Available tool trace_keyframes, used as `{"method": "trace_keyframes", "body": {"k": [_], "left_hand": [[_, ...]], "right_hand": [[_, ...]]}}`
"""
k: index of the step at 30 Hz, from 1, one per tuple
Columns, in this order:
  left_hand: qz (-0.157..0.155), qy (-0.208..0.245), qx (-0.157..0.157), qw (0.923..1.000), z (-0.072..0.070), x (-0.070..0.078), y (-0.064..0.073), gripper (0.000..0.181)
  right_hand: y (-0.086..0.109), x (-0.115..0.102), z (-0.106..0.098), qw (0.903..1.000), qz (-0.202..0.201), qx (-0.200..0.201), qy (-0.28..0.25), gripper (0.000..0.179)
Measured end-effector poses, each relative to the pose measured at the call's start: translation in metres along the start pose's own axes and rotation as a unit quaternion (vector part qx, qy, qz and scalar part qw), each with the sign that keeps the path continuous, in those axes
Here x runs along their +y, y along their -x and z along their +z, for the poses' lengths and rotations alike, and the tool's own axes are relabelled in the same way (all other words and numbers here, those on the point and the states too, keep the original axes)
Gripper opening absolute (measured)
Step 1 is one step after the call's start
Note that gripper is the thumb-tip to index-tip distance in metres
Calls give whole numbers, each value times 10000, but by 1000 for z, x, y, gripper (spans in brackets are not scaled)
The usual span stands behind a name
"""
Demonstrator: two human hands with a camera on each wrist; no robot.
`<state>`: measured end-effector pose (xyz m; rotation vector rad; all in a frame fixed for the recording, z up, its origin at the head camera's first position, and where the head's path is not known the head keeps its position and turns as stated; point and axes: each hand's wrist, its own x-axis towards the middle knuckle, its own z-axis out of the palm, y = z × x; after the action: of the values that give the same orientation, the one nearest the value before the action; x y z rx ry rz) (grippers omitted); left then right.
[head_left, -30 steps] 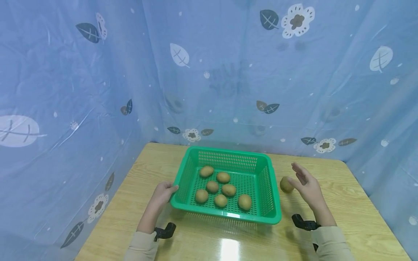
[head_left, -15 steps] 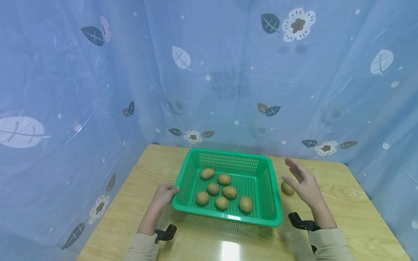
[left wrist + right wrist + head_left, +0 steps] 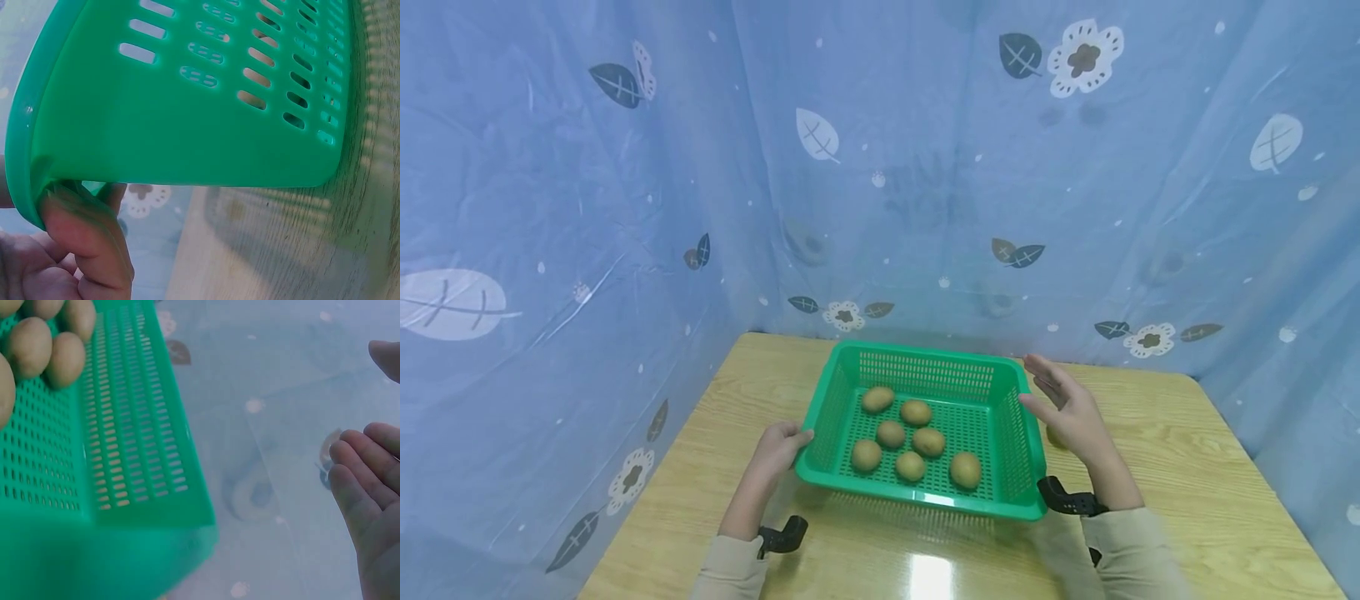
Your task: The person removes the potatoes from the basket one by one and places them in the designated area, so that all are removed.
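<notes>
A green plastic basket [image 3: 917, 497] with slotted walls holds several potatoes [image 3: 928, 442] spread over its floor. My left hand [image 3: 775, 450] grips the basket's left rim near the front corner, thumb on top. The left wrist view shows curled fingers [image 3: 87, 234] hooked under that rim, with the basket's wall [image 3: 125, 119] beside them. By the right rim my right hand [image 3: 1071, 417] is raised, fingers extended and thumb spread, holding nothing. Behind this hand, mostly hidden, lies a single potato [image 3: 1056, 437] on the table outside the basket.
The wooden table [image 3: 1172, 467] extends to both sides of the basket. A blue patterned curtain [image 3: 917, 175] encloses its back and sides. Each wrist carries a black camera mount, the right mount [image 3: 1063, 498] overlapping the basket's front right corner in the head view.
My right hand has moved left from beside the loose potato to the basket's right rim, now covering most of that potato. The left hand keeps its grip; the basket has stayed in place.
</notes>
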<state>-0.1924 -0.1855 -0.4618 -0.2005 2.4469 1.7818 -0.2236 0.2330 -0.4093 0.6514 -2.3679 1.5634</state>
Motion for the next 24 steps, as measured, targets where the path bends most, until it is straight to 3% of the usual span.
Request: {"method": "trace_keyframes", "body": {"k": [7,17,24], "left_hand": [[-166,-49,172,9997,2,0,-1,34],[-104,-53,165,9998,1,0,-3,34],[-198,-10,116,9997,2,-1,0,36]], "right_hand": [[-10,6,14,9997,45,-205,-131,59],[-22,22,33,9975,351,-551,-269,61],[-24,29,48,9964,330,-591,-515,60]]}}
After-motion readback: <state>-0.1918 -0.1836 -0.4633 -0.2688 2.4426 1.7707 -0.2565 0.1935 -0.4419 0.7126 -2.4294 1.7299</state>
